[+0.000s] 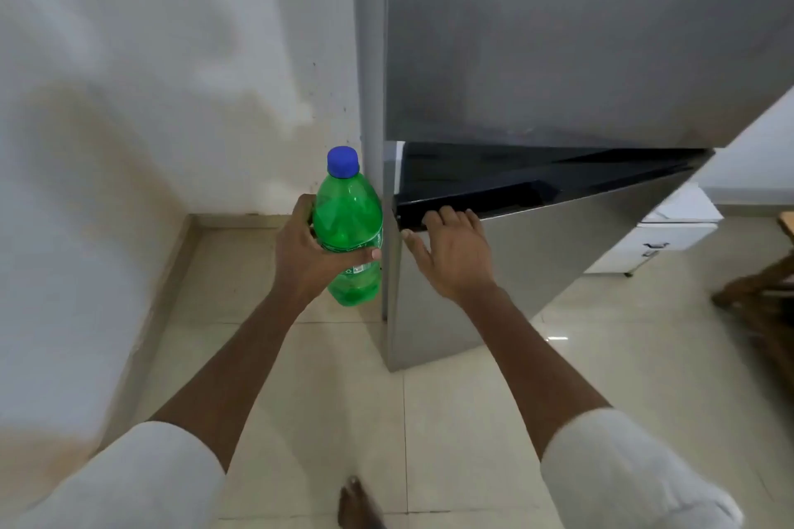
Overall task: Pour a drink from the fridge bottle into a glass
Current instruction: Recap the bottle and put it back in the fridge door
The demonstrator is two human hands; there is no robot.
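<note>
A green plastic bottle (pixel 349 219) with a blue cap is upright in my left hand (pixel 307 251), which grips it around the middle, just left of the fridge's corner. My right hand (pixel 451 247) rests on the top edge of the grey fridge's lower door (pixel 537 266), fingers curled over the dark recessed handle strip, thumb spread out. The upper fridge door (pixel 580 34) fills the top right. No glass is in view.
A stained white wall (pixel 150 99) stands at the left, meeting the beige tiled floor (pixel 429 421). A white drawer unit (pixel 661 236) sits behind the fridge at right, with dark wooden furniture (pixel 764 292) at the far right edge. My bare foot (pixel 356 503) is at the bottom.
</note>
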